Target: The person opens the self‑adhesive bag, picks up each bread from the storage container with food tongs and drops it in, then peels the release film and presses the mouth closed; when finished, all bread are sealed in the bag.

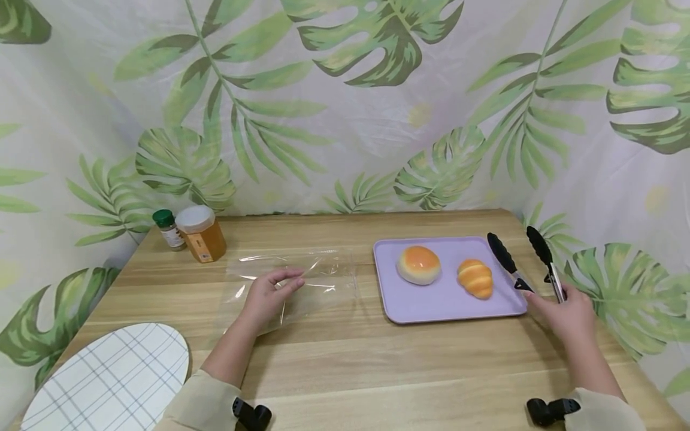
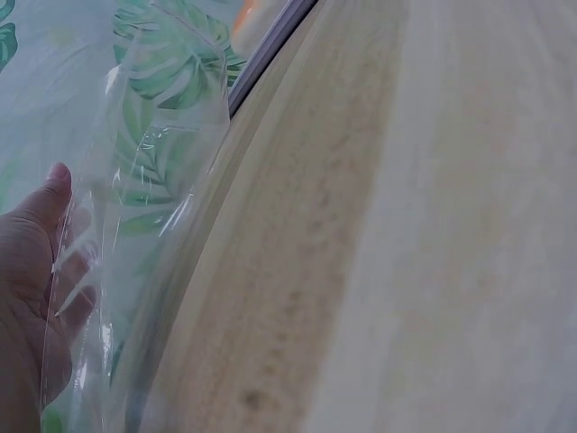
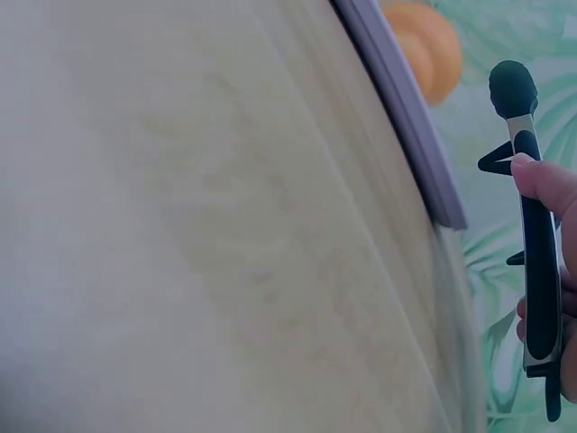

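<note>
My left hand (image 1: 269,296) holds a clear plastic bag (image 1: 329,290) at its left part, over the wooden table. In the left wrist view the film of the bag (image 2: 149,225) stands up in front of the curved fingers, with the thumb at its edge. My right hand (image 1: 571,311) grips metal tongs (image 1: 555,284) with black tips, whose arms are spread apart, at the right edge of a lilac tray (image 1: 442,305). In the right wrist view the thumb lies along the dark handle of the tongs (image 3: 538,280). A round bun (image 1: 419,266) and a croissant (image 1: 475,279) lie on the tray.
A honey-coloured jar (image 1: 202,234) with a white lid and a small green-capped bottle (image 1: 169,230) stand at the back left. An oval checked mat (image 1: 113,377) lies at the front left. A leaf-patterned cloth (image 1: 350,120) hangs behind the table (image 1: 404,371).
</note>
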Action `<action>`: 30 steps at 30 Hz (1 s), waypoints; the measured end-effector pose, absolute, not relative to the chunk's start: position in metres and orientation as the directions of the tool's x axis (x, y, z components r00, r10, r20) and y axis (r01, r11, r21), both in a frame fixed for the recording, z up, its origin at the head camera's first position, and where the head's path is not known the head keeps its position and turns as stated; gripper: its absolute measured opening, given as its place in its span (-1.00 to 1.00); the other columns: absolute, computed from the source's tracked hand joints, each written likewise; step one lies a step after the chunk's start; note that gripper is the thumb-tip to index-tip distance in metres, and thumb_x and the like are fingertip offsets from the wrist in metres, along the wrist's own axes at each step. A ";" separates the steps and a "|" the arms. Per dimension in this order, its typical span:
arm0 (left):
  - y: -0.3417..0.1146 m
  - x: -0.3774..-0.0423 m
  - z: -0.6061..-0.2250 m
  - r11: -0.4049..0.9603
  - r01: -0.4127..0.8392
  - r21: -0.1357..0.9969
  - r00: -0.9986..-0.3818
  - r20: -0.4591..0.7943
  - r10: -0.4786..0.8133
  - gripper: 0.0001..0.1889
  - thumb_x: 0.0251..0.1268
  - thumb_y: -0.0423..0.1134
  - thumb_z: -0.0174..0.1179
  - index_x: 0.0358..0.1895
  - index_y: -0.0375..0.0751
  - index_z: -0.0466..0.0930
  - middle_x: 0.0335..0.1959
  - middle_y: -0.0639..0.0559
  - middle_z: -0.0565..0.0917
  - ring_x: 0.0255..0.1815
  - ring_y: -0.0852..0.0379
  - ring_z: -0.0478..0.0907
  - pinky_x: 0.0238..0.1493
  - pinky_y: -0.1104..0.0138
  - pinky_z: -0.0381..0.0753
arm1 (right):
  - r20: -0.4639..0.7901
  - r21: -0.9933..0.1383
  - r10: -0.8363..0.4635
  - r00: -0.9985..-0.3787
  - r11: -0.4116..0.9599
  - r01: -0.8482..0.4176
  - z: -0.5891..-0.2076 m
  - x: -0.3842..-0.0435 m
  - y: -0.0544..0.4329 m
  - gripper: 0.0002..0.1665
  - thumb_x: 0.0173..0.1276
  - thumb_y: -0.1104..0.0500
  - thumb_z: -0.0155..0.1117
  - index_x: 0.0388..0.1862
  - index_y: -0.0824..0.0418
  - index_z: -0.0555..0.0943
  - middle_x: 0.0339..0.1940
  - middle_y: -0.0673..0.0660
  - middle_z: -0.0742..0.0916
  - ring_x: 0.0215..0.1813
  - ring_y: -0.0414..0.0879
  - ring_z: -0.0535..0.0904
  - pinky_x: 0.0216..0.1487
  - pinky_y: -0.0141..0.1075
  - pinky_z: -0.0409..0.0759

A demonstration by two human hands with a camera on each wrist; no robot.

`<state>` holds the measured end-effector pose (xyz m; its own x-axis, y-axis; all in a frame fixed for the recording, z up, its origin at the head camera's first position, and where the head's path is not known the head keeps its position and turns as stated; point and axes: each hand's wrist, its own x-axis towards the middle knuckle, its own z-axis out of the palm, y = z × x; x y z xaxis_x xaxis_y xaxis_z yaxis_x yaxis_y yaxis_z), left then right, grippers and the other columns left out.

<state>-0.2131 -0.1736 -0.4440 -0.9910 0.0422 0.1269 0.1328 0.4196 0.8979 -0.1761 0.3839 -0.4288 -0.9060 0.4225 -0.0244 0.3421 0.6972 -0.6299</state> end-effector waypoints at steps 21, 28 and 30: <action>-0.172 -0.213 -0.444 0.403 0.138 0.905 -0.990 0.130 0.048 -0.66 0.31 -0.16 0.29 0.06 -0.26 0.67 0.12 -0.19 0.67 0.31 -0.13 0.49 0.44 -0.04 0.33 | 0.054 -0.501 0.238 -0.970 0.847 0.180 -0.418 -0.125 0.357 -0.02 0.20 -0.26 0.39 0.27 0.50 0.39 -0.06 0.48 0.59 -0.13 0.23 0.51 -0.30 -0.11 0.48; -0.172 -0.213 -0.445 0.387 0.128 0.913 -0.992 0.120 0.046 -0.66 0.30 -0.15 0.30 0.05 -0.25 0.67 0.13 -0.20 0.67 0.31 -0.13 0.49 0.44 -0.03 0.33 | -0.031 -0.479 0.214 -0.976 0.854 0.203 -0.420 -0.118 0.358 0.08 0.22 -0.32 0.33 0.34 0.50 0.31 0.15 0.63 0.48 0.08 0.48 0.46 -0.02 0.30 0.47; -0.172 -0.214 -0.446 0.394 0.137 0.909 -0.991 0.129 0.046 -0.67 0.30 -0.15 0.30 0.04 -0.24 0.68 0.12 -0.20 0.67 0.30 -0.13 0.50 0.43 -0.03 0.35 | -0.044 -0.467 0.213 -0.976 0.859 0.209 -0.421 -0.118 0.359 0.10 0.21 -0.35 0.32 0.34 0.51 0.30 0.15 0.63 0.48 0.09 0.49 0.45 0.00 0.30 0.46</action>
<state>-0.2137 -0.1720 -0.4462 -0.9906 0.0461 0.1288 0.1365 0.3943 0.9088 -0.1180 0.3587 -0.4211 -0.9761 0.2129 -0.0443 0.2087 0.8592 -0.4671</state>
